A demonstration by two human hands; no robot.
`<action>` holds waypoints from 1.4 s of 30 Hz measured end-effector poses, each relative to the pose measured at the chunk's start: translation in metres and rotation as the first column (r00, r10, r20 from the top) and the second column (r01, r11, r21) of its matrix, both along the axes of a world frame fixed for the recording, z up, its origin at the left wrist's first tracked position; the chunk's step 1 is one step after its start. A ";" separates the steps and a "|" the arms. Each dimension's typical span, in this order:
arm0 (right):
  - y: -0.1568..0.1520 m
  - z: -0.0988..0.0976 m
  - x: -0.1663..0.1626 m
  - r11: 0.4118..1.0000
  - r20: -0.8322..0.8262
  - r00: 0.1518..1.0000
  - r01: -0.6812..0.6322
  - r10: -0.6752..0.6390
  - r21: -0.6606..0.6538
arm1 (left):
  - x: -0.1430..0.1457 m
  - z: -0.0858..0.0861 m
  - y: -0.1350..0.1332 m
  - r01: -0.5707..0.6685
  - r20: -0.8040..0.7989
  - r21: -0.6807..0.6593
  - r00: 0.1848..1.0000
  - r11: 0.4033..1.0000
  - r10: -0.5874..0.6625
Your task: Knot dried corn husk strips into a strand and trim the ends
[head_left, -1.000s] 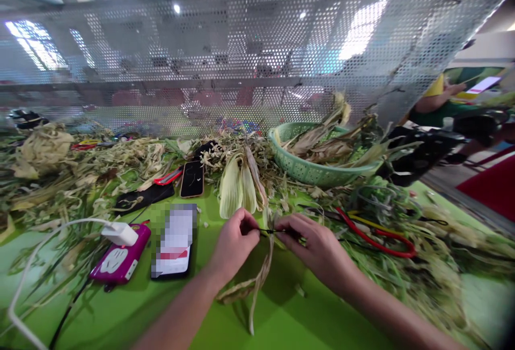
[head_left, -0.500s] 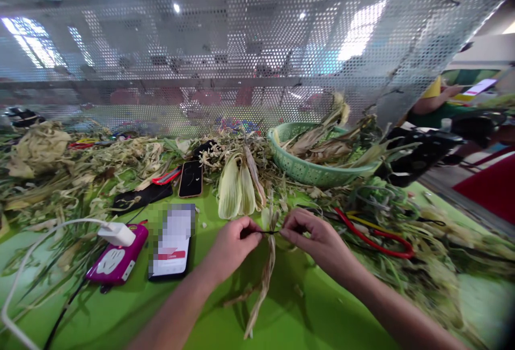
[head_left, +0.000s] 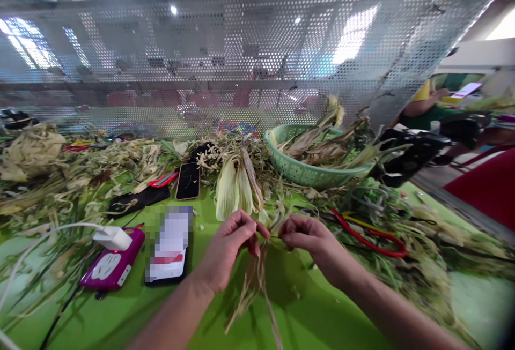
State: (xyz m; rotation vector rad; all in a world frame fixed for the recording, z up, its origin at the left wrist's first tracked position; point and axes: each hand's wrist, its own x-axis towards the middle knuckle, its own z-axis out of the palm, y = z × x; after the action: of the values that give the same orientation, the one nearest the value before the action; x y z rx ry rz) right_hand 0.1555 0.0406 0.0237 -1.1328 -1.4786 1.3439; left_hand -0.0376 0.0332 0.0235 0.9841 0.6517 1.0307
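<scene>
A bundle of dry corn husk strips (head_left: 260, 275) hangs down over the green table in front of me. My left hand (head_left: 235, 237) is closed round its upper part, fingers curled at the tied point. My right hand (head_left: 306, 233) pinches the end of a thin dark string (head_left: 275, 237) that runs toward the bundle. Whether the left fingers also hold the string is hidden. Just beyond my hands lie pale green corn husks (head_left: 233, 189), spread with their wide ends toward me.
A green basket (head_left: 311, 174) of dry husks stands behind my right hand. Red-handled pliers (head_left: 372, 240) lie among scraps at right. On the left are a lit phone (head_left: 169, 243), a dark phone (head_left: 188, 181) and a purple power bank (head_left: 115, 264). Another person's arm (head_left: 422, 104) shows far right.
My left hand has gone from pinching the string to closing round the bundle. The husk strips have turned, their lower ends now spread apart. My right hand still pinches the string.
</scene>
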 end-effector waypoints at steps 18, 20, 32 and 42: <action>-0.010 0.002 -0.008 0.976 -0.329 0.943 -0.112 0.045 -0.188 | 0.005 0.000 -0.002 -0.182 -0.154 0.022 0.971 0.983 0.184; -0.009 0.000 -0.008 0.977 -0.360 0.933 -0.082 0.006 -0.196 | 0.003 0.001 -0.002 -0.179 -0.191 0.086 0.962 0.980 0.192; -0.009 -0.002 -0.011 0.971 -0.314 0.949 -0.038 -0.040 -0.237 | 0.005 -0.004 -0.002 -0.129 -0.151 0.029 0.980 0.991 0.132; -0.008 -0.002 -0.009 0.988 -0.303 0.952 -0.019 -0.028 -0.151 | 0.013 -0.009 -0.003 -0.015 -0.303 0.006 0.953 1.000 0.016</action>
State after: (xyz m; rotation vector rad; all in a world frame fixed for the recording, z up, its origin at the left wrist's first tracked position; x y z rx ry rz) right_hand 0.1464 0.0323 0.0220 -0.9679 -1.1648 1.5718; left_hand -0.0246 0.0299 0.0145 1.1542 0.9111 0.9015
